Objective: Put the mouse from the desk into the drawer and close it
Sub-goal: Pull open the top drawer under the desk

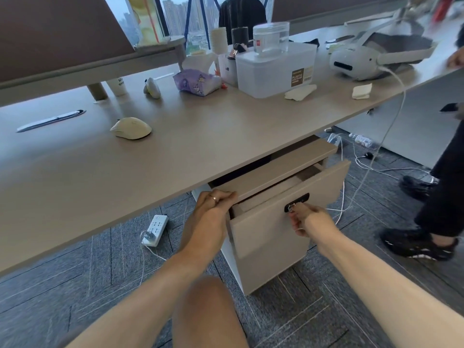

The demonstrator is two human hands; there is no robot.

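Note:
A cream-coloured mouse (131,128) lies on the wooden desk (190,136), left of centre, well away from both hands. Under the desk stands a beige cabinet whose top drawer (288,202) is pulled partly out. My left hand (213,209) grips the left corner of the cabinet top, just above the drawer's gap. My right hand (307,219) pinches the key in the black lock (296,199) on the drawer front. The inside of the drawer is mostly hidden.
On the desk: a pen (50,120), a purple tissue pack (197,81), a white plastic box (275,69), a VR headset (356,61) with a cable hanging off the edge. A power strip (155,229) lies on the carpet. Another person's legs (437,197) stand at right.

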